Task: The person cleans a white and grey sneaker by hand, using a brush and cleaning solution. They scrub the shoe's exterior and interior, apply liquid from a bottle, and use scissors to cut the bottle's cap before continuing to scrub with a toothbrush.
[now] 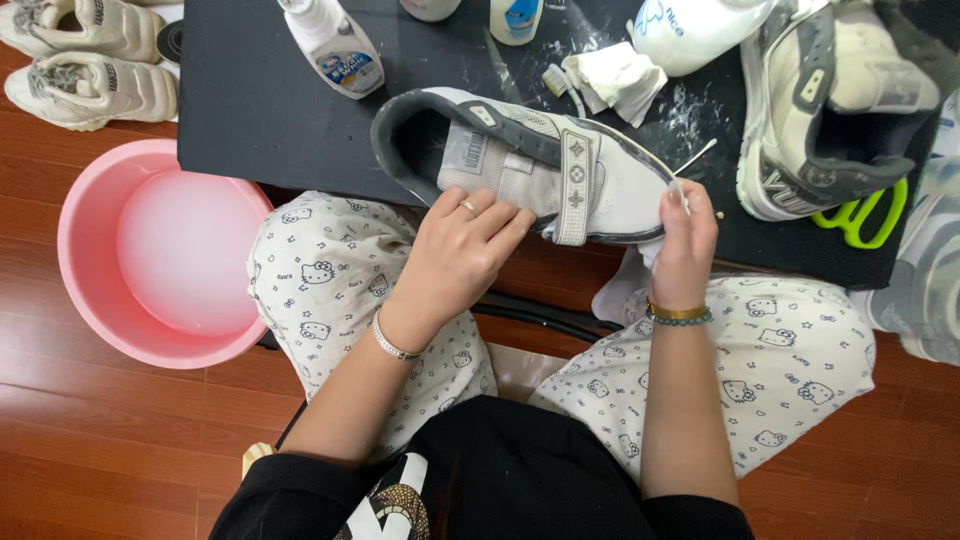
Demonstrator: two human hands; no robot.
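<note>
While the grey and white sneaker (530, 165) lies on its side across the near edge of the black desk (250, 100), we steady it with our left hand (460, 250), whose fingers spread flat against the shoe's side just below the strap; that grip is wide, pressing rather than clasping. Our right hand (685, 240) is at the toe end, its grip narrow and pinched on a thin white cotton swab (692, 160) that slants up and away from the toe (the pinched end is hidden behind our fingers). The sneaker's opening faces left, its strap crosses the middle, and the toe hangs just over the desk edge above our lap.

A second sneaker (830, 110) of the same colours sits at the right of the desk, with green-handled scissors (860, 215) touching its near side. Behind the held shoe lie a crumpled white cloth (615, 80) and a small brush (560, 85), amid white smears on the desk. A white squeeze bottle (335, 45) lies tilted at the far left of the desk. On the wooden floor (100, 430) to our left stands a pink basin (90, 290) holding cloudy water, and beyond it a pair of pale sneakers (90, 60).
</note>
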